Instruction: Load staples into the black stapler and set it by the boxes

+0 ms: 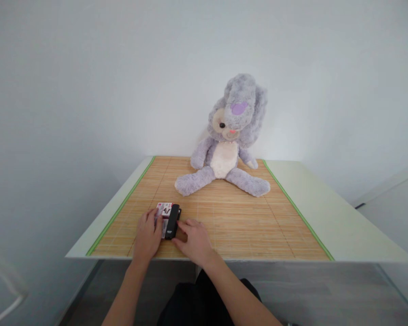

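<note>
A black stapler [172,222] lies near the front of the bamboo mat, its long side pointing away from me. Against its left side is a small white and pink printed box [164,209], partly covered by fingers and by the stapler. My left hand [148,233] grips this box from the left, thumb on the near side and fingers over its far edge. On the other side, my right hand [194,238] has its thumb and fingertips at the stapler's right edge, the fingers curled around it.
A bamboo mat [238,226] with green edging covers the middle of the white table [316,194]. A grey plush rabbit [224,158] sits at the back against the wall, legs spread toward me. The table's front edge runs just below my hands.
</note>
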Motion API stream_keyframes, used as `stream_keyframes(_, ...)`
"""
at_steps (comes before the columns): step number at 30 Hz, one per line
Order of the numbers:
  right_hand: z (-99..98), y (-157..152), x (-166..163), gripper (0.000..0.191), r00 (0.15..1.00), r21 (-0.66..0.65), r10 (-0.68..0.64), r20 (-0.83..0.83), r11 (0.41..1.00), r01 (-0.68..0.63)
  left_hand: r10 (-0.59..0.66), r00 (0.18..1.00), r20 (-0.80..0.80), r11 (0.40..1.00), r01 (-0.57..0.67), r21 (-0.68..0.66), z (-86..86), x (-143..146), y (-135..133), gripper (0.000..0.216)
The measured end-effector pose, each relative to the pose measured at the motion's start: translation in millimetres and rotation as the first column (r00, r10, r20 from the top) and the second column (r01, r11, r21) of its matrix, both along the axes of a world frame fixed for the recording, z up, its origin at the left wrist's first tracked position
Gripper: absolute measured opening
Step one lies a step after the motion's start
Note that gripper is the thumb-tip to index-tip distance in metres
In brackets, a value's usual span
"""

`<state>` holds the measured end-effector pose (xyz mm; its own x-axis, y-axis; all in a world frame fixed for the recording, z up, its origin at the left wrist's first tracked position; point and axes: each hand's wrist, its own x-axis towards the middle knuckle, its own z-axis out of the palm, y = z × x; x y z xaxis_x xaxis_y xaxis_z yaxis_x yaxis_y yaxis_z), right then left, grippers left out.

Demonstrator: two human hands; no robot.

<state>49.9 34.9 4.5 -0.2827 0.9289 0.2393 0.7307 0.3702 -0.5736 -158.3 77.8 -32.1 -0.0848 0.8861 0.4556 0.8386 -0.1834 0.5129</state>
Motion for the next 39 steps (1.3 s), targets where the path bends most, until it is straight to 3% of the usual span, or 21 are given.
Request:
stream_keyframes(22, 0.7, 0, 2, 0.052, 0.999, -0.007, 0.01, -0.038, 1.0, -0.01, 0.052, 0.999, -0.014, 0.999, -0.052, 0.01, 5.9, 4, -4, 0.042)
stream_keyframes(27, 3.4, -1, 4, 0.056, 0.994, -0.031, 0.009, -0.108, 0.999, -0.013, 0.139, 0.99, -0.005, 0.989, -0.138, 0.053, 25.6, 6, -15, 0.041)
stream_keyframes(31, 7.4, -7, 25, 0.048, 0.989, 0.01, -0.025, -0.144, 1.0, 0.026, 0.215, 0.974, 0.067, 0.965, -0.222, 0.142, 51.5, 36, -48, 0.041)
stream_keyframes(33, 8.1, -11, 47, 0.044, 0.986, 0.077, -0.114, -0.123, 0.989, 0.124, 0.097, 0.991, 0.098, 0.986, -0.109, 0.126, 58.2, 66, -65, 0.042)
stream_keyframes(35, 6.7, -15, 74, 0.046, 0.968, 0.145, -0.242, -0.064, 0.958, 0.249, -0.122, 0.99, 0.071, 0.992, 0.12, 0.033, 58.4, 99, -74, 0.047)
stream_keyframes(37, 2.7, -18, 103, 0.055, 0.934, 0.172, -0.356, 0.019, 0.922, 0.348, -0.26, 0.966, 0.0, 0.964, 0.26, -0.05, 53.2, 129, -71, 0.053)
stream_keyframes(39, -4.0, -21, 127, 0.064, 0.899, 0.175, -0.429, 0.084, 0.895, 0.411, -0.328, 0.943, -0.061, 0.943, 0.323, -0.077, 44.3, 150, -59, 0.062)
